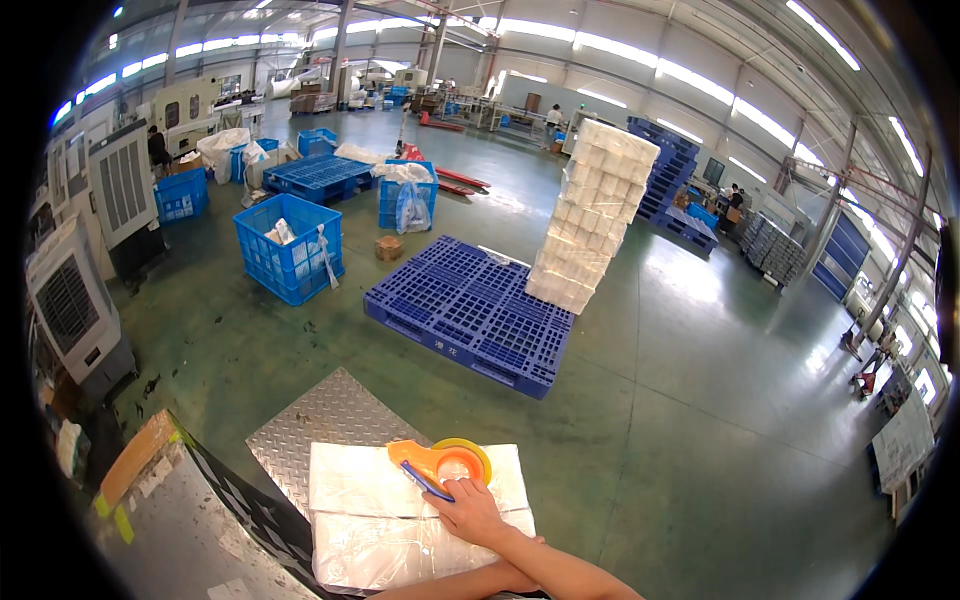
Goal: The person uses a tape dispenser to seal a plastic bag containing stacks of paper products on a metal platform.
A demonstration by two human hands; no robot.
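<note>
My right hand is closed on an orange tape dispenser with a roll of yellowish tape. A blue strip runs along the dispenser's near side, by my fingertips. The dispenser rests over a white pack wrapped in clear film, and another white pack lies against its far side. My left forearm crosses low in front of the packs, passing under my right one. My left hand is at the near right corner of the packs, its fingers mostly hidden.
Under the packs is a metal tread plate, with a worn machine surface to the left. Ahead, a blue pallet bears a tall stack of white packs. Blue crates and an air cooler stand further left.
</note>
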